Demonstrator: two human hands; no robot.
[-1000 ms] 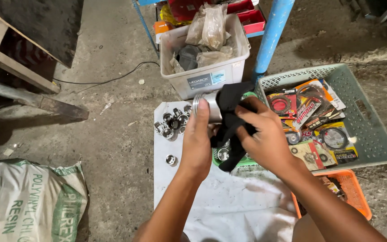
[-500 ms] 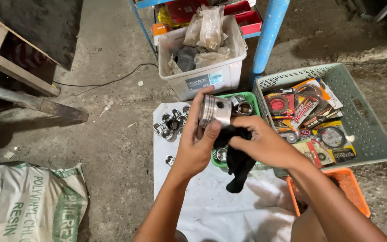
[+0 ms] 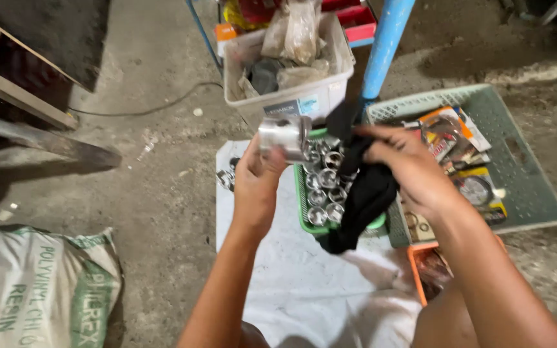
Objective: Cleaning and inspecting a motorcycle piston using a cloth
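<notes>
Since the frame 0.5 s ago the black rag (image 3: 362, 193) has dropped clear of the metal cylinder (image 3: 284, 137); it now hangs from the right hand (image 3: 407, 169) over the green tray (image 3: 302, 206), while the left hand (image 3: 257, 180) has lifted the cylinder up and left of that tray.

Left hand: fingers wrapped round the cylinder's lower end, thumb on its side, holding it level. Right hand: fingers closed, pinching the rag's top; rag not touching the cylinder right now.

Progress, judged from what shows: the cylinder looks bright and clean, so wiping of this piece seems about done. Green tray already holds approx a dozen similar shiny round parts, packed in rows. A few more metal parts (image 3: 227, 175) lie just left of the tray on the white sheet (image 3: 291, 277), likely still to go. Can't tell if those are wiped or not.

Surface and room: no worktop, all on a rough concrete floor (image 3: 156, 187). White sheet spread under the green tray. Right of the tray, touching it, a grey-green crate (image 3: 523, 167) w/ packaged parts; an orange bin (image 3: 420, 270) just below that. Behind the tray, a clear tub (image 3: 291, 96) of bagged items and a blue pole (image 3: 385, 45). Far left of the tray: printed sack (image 3: 40, 290), wooden frame (image 3: 14, 84), a cable (image 3: 156, 103).
</notes>
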